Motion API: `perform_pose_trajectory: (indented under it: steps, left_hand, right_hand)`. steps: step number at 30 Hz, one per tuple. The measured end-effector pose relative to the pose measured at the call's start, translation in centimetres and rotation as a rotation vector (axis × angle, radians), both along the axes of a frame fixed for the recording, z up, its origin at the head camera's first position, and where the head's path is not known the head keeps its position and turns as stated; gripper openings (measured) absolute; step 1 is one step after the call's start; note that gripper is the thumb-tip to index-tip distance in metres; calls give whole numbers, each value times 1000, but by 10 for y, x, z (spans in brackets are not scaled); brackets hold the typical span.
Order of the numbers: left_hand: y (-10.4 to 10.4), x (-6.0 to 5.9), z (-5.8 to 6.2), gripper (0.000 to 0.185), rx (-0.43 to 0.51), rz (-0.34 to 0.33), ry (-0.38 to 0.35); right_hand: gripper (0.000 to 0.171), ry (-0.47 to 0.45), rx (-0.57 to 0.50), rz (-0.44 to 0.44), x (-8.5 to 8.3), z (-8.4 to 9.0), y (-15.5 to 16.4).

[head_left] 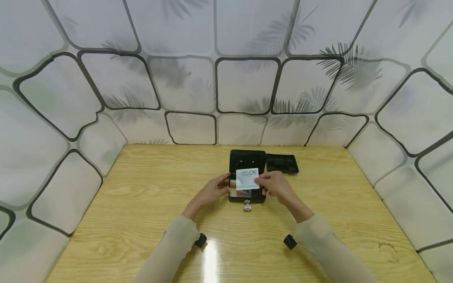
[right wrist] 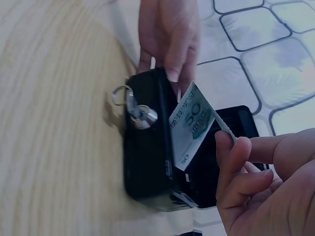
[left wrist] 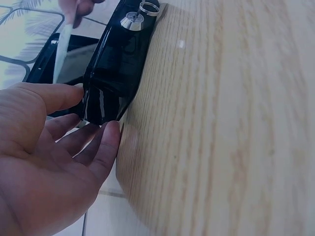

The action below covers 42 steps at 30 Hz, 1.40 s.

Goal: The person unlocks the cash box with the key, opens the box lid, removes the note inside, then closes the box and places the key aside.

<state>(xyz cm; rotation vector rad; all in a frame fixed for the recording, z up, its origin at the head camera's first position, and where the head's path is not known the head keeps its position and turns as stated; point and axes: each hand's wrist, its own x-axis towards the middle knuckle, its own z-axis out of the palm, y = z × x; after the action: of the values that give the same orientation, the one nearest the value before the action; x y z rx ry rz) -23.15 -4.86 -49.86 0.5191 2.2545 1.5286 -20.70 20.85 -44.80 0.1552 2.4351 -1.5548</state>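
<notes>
A small black cash box (head_left: 247,199) stands on the table with its lid raised at the back. A key with a ring (right wrist: 133,110) sits in the silver lock (right wrist: 143,117) on its front. My left hand (left wrist: 54,142) holds the left end of the box, thumb and fingers about its corner and side. Over the open box, my right hand (head_left: 277,184) pinches the right edge of a greenish banknote (head_left: 246,179) marked 50, which tilts above the compartment. Underneath it, a paler flat piece (head_left: 240,193) lies inside the box; its kind is unclear.
Right of the lid lies a black compartment tray (head_left: 282,163). The wooden table (head_left: 148,188) reaches back to a patterned curtain (head_left: 191,86), which also hangs along both sides. Black wrist devices (head_left: 290,241) hang by both sleeves.
</notes>
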Motion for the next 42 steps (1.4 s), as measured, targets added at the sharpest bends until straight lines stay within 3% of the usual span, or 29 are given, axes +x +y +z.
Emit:
perform_pose_trajectory:
  steps: [10, 25, 32, 42]
  left_hand:
    - [1, 1, -1, 61, -4, 0, 15]
    - [2, 3, -1, 60, 1, 8, 8]
    - [3, 2, 0, 60, -3, 16, 4]
    - [2, 3, 3, 60, -20, 26, 4]
  right_hand:
    - [24, 28, -47, 6, 5, 19, 17]
    - [28, 39, 11, 19, 18, 40, 63]
    - [34, 28, 36, 6, 23, 42, 87]
    - [29, 11, 60, -2, 30, 41, 122]
